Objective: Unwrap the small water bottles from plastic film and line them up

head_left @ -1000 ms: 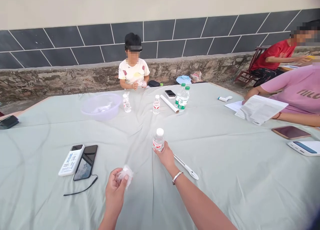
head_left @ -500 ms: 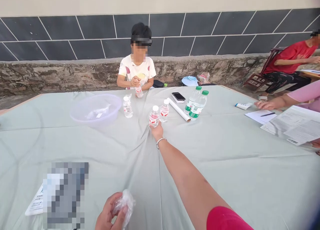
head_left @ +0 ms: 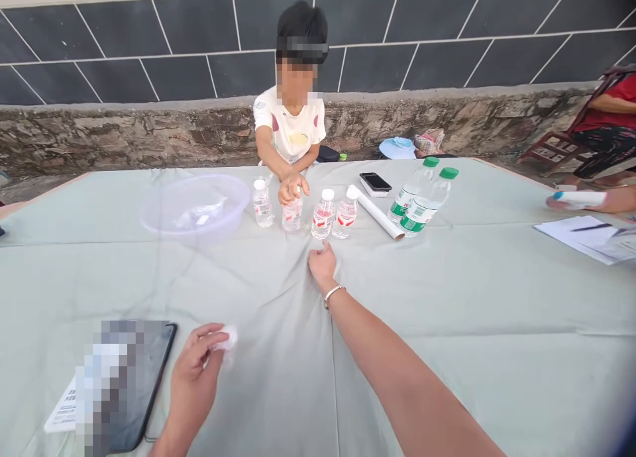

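Note:
A crumpled piece of clear plastic film (head_left: 229, 338) is pinched in the fingertips of my left hand (head_left: 196, 364), above the tablecloth at lower left. My right hand (head_left: 322, 265) reaches to mid-table, its fingers curled and holding nothing. Just beyond it stands a small water bottle (head_left: 322, 216) with a white cap and red-and-white label, apart from the fingers. A matching bottle (head_left: 345, 214) stands close on its right. To the left, the hand (head_left: 293, 187) of the person opposite rests over the top of a third bottle (head_left: 292, 217). Another small bottle (head_left: 263, 206) stands further left.
A translucent purple basin (head_left: 223, 228) with plastic inside sits at left. A white roll (head_left: 380, 213), a phone (head_left: 375, 181) and two green-capped bottles (head_left: 420, 208) stand right of centre. A dark tablet-like device (head_left: 149, 391) lies near left; papers (head_left: 576, 235) lie far right.
My right hand has let go of the small bottle, now beside its match. The person opposite has set a bottle down in the row. My left hand has moved up and left with the film.

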Available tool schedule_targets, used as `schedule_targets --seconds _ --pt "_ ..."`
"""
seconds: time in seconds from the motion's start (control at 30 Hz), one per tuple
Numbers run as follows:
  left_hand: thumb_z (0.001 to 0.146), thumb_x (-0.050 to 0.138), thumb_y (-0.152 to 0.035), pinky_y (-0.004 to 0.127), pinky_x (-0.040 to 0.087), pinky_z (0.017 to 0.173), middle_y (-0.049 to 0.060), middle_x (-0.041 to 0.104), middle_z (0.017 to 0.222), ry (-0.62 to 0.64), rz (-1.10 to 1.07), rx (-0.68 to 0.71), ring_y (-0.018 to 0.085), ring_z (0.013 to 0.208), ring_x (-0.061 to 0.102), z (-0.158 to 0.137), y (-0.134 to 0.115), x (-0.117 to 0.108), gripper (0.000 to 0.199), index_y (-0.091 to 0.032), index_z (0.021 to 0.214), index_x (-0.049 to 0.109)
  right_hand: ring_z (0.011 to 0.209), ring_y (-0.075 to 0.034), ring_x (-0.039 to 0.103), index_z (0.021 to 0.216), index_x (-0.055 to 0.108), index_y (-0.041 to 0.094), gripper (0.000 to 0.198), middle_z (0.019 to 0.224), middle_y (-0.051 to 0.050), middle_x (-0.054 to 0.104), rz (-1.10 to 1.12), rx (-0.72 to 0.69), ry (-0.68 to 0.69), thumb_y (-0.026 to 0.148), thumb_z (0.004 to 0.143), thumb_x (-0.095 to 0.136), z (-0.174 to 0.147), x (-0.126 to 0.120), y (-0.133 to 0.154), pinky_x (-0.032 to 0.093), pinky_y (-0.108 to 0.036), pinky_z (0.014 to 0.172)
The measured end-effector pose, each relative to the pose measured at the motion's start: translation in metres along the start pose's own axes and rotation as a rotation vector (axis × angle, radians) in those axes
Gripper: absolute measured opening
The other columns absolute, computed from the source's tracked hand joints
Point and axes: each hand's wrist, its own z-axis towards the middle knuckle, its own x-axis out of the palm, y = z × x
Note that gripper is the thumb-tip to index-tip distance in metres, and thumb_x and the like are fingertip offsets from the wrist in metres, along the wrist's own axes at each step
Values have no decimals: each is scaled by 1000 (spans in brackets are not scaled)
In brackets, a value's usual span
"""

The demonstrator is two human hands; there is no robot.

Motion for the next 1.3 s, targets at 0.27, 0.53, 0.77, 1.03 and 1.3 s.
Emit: schedule_targets --seconds 0.27,0.53,0.77,1.03,1.3 --pt "72 45 -18 33 52 77 6 63 106 -331 161 45 16 78 61 144 -43 -13 31 -20 87 73 83 -17 61 95 67 22 25 93 -3 68 -103 -189 106 16 81 47 -40 6 -2 42 -27 78" --pt "90 34 -47 66 17 107 20 49 135 -88 778 33 40 131 37 234 -48 -6 53 -17 125 59 84 -16 61 106 63 22 30 106 -4 65 -123 -200 111 14 81 47 -26 16 1 45 -28 81" --pt "85 38 -60 68 6 106 23 37 145 -132 912 183 43 141 13 217 -28 -6 71 -15 141 40 125 -22 40 143 10 -2 84 147 -24 26 132 1 -93 32 83 59 53 49 53 32 -31 102" --pt "87 45 -40 60 13 111 16 41 144 -76 642 339 33 142 19 81 -14 15 43 -19 124 54 109 -21 52 133 26 5 62 126 -18 52 79 68 -12 34 87 54 64 44 61 36 -33 91" --pt "86 45 -47 49 34 107 10 52 135 139 132 145 27 130 42 -10 -16 33 41 -23 118 58 97 -24 62 111 49 20 45 104 -8 67 90 -122 228 39 74 66 -82 -18 20 45 -31 81"
